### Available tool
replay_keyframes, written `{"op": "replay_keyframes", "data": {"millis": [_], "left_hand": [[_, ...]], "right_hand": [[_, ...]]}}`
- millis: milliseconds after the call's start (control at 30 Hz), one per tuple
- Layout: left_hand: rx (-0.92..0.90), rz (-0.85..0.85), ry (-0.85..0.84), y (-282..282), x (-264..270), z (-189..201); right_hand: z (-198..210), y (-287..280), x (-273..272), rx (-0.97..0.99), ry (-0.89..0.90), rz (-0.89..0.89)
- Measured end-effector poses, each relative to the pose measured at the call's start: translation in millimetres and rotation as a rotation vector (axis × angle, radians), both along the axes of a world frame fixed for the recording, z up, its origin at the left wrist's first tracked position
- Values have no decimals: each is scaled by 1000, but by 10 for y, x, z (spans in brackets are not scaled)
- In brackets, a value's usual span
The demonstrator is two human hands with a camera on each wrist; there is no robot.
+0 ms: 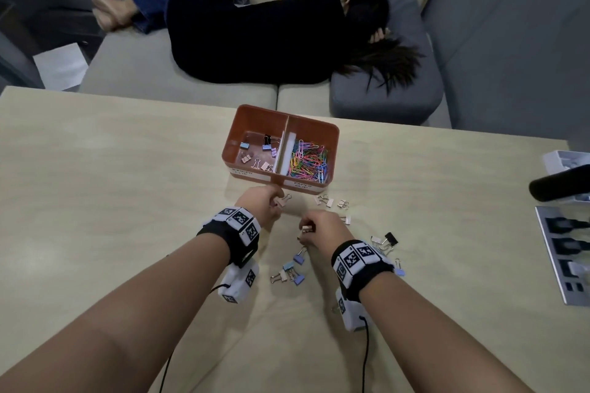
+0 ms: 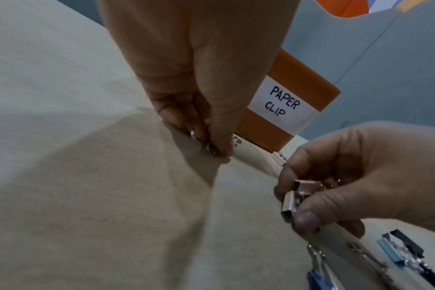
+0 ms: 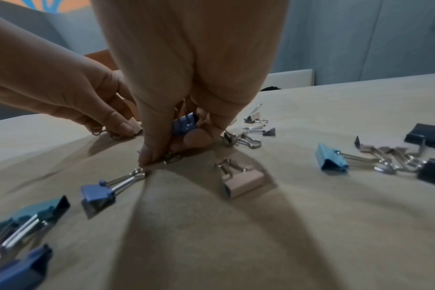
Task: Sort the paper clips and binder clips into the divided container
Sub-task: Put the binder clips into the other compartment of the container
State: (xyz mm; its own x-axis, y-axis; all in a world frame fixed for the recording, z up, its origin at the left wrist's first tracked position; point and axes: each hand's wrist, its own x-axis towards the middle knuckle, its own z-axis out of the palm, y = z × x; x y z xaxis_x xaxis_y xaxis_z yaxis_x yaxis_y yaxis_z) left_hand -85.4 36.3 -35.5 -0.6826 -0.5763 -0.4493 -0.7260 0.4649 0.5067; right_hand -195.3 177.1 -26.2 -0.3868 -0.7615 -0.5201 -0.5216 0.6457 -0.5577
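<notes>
The orange divided container [image 1: 332, 137] stands at the table's far edge; its left compartment holds several binder clips [image 1: 255, 150], its right compartment coloured paper clips [image 1: 308, 159]. Just in front of it my left hand [image 1: 277, 201] pinches a pink binder clip [image 1: 284, 200] lying on the table; in the left wrist view my fingertips [image 2: 219, 145] press down on its wire handles. My right hand [image 1: 305, 233] grips pink binder clips [image 2: 296, 198], and a blue one [image 3: 184, 124] sits in its palm. Its fingertips [image 3: 149, 155] touch the table.
Loose binder clips lie around my hands: pink ones [image 1: 325, 200], blue ones [image 1: 293, 268], a black one [image 1: 391, 238]. A power strip [image 1: 562, 252], a black object [image 1: 558, 185] and a white tray [image 1: 568, 159] sit at the right edge. A person [image 1: 255, 32] lies on the sofa beyond.
</notes>
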Motion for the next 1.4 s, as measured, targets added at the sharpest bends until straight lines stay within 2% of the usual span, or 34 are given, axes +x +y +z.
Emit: {"op": "replay_keyframes", "data": {"millis": [300,533,633,800,1133,1400], "left_hand": [[-57,17,25,5,16,-65],[-13,58,78,62,63,-66],[2,21,103,90,50,-16],[-37,20,14,60,14,-24],[60,52,-220,-16,88,81],[126,30,-247,27,296,162]], "right_hand": [[60,-65,-11,79,73,151],[65,-4,-6,58,46,123],[71,17,0,37,43,117],[63,45,9,39,27,97],[146,143,-20,58,-28,72],[279,138,33,10,-20,95]]}}
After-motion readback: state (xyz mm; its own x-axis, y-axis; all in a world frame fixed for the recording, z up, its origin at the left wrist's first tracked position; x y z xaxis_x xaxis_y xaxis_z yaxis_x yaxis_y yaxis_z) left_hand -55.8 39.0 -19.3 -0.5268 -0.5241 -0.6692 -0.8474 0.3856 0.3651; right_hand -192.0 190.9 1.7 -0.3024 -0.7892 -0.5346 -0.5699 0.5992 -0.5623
